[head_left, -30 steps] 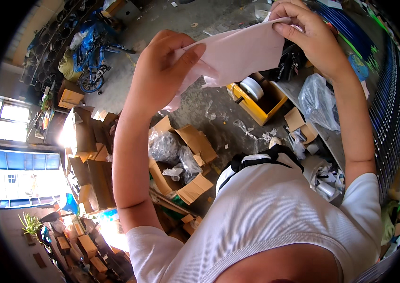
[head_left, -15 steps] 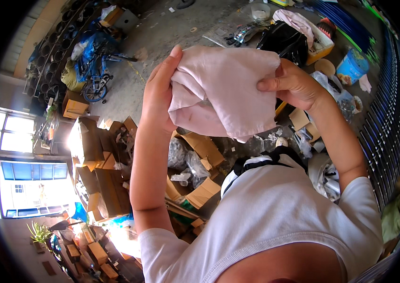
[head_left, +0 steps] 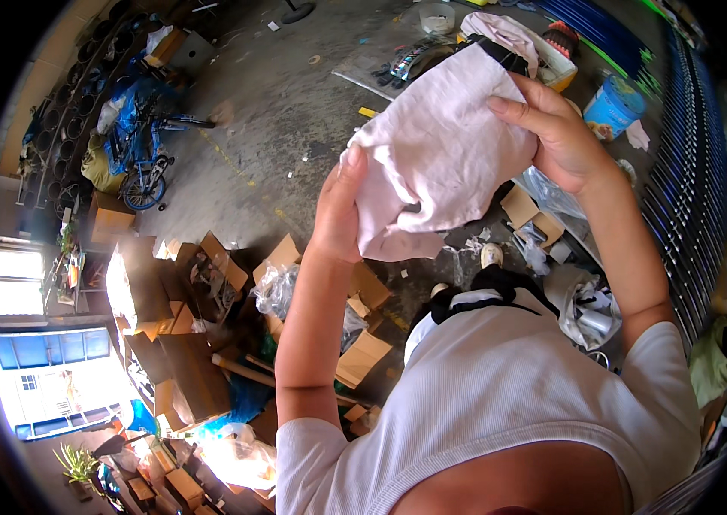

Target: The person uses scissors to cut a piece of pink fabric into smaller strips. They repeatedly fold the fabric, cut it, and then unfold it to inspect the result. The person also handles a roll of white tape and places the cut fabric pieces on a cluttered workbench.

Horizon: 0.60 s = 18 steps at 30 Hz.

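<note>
A pale pink cloth (head_left: 449, 146) is held up in front of me, folded over itself and creased, with a small gap in its lower fold. At its lower left edge my left hand (head_left: 342, 210) grips it, thumb on the near face and the fingers hidden behind. My right hand (head_left: 557, 133) pinches the upper right edge, its thumb lying along the cloth. The cloth slants up toward the right between the two hands.
Open cardboard boxes (head_left: 363, 356) with plastic bags lie at left below. A blue bicycle (head_left: 147, 167) stands far left. At right are a blue bucket (head_left: 614, 105), a box edged in yellow (head_left: 563, 73) holding pink cloth, and stacked rods (head_left: 681, 197).
The cloth has tilted, its right side raised and its left side lowered. My left hand has moved right and down, my right hand slightly right and up. The whole view has shifted a little.
</note>
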Each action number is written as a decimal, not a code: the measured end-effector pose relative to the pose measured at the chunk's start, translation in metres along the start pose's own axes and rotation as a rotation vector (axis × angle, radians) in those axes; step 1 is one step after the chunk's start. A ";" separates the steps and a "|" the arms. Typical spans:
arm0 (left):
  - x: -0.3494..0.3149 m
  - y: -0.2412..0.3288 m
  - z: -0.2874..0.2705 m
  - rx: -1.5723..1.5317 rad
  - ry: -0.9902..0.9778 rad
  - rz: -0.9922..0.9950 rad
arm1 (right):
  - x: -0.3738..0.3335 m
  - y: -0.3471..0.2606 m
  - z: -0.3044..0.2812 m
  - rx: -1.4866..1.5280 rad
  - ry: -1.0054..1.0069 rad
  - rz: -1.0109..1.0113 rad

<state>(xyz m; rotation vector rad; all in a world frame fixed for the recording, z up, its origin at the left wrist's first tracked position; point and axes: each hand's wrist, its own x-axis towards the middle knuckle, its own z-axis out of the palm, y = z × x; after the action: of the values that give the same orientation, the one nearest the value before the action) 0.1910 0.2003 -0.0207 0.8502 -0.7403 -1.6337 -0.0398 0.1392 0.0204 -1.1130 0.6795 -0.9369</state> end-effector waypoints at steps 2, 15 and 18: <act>0.003 -0.009 -0.005 0.060 -0.187 -0.013 | -0.003 -0.003 -0.007 0.018 0.010 0.020; 0.047 -0.010 0.048 0.001 -0.339 -0.246 | -0.034 -0.026 -0.083 -0.050 0.087 -0.028; 0.058 -0.019 0.087 -0.115 -0.077 -0.126 | -0.039 -0.025 -0.096 -0.014 0.137 0.015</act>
<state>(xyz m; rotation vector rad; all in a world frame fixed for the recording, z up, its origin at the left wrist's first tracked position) 0.0997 0.1506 0.0021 0.7683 -0.6499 -1.8120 -0.1460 0.1281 0.0136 -1.0615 0.8061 -1.0034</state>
